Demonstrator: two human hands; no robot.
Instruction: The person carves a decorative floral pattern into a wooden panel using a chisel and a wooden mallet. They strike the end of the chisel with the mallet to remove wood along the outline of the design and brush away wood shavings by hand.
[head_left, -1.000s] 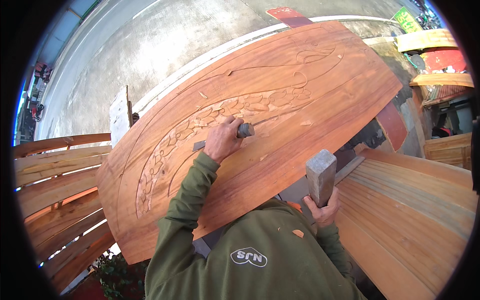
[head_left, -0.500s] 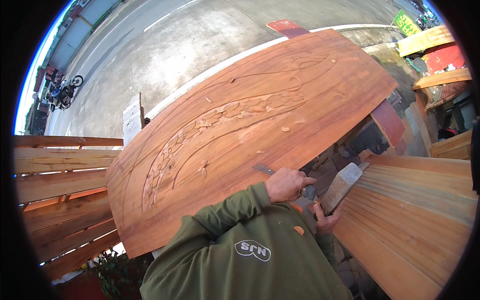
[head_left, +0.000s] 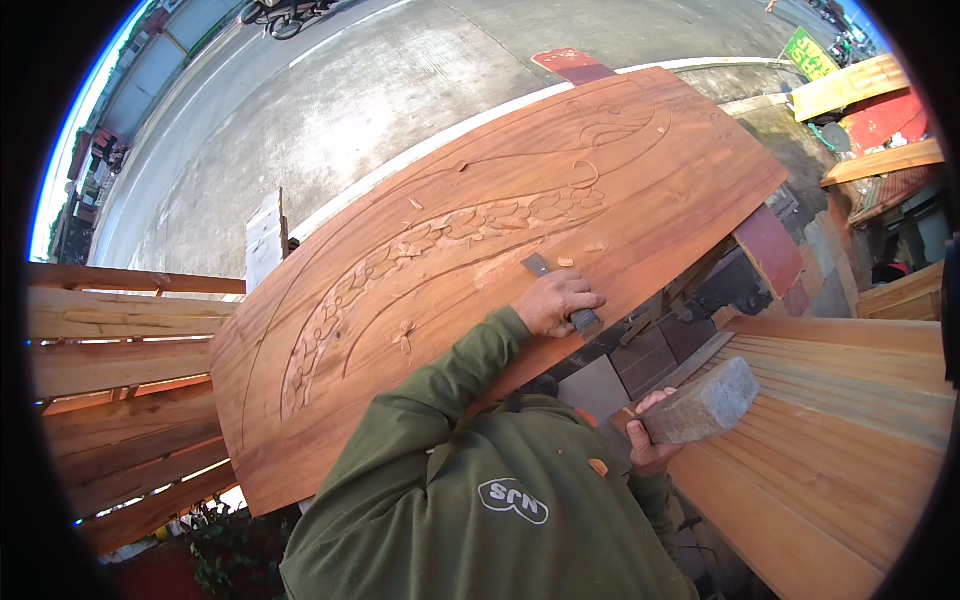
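My left hand (head_left: 560, 303) is wrapped round a chisel (head_left: 537, 265), its flat metal blade pointing up and away over the board. The dark handle end sticks out on the right side of the fist. Beneath it lies a broad reddish-brown wooden board (head_left: 450, 350), carved with a curving band of leaf shapes and long flowing lines. Off the board's near right edge, my right hand (head_left: 652, 440) grips a wooden mallet with a pale, block-shaped head (head_left: 708, 402). The mallet's handle is mostly hidden by the hand.
Several wood chips (head_left: 566, 262) lie on the board. At the right stands a grooved wooden panel (head_left: 830, 420); slatted wood (head_left: 130, 370) stands at the left. Red supports (head_left: 770, 255) show under the board's ends. Beyond lies a concrete road, with a motorbike (head_left: 286, 22) passing.
My left hand has moved up and away over the board with the chisel. The mallet has swung right and lower, apart from the chisel. The motorbike has moved farther along the road.
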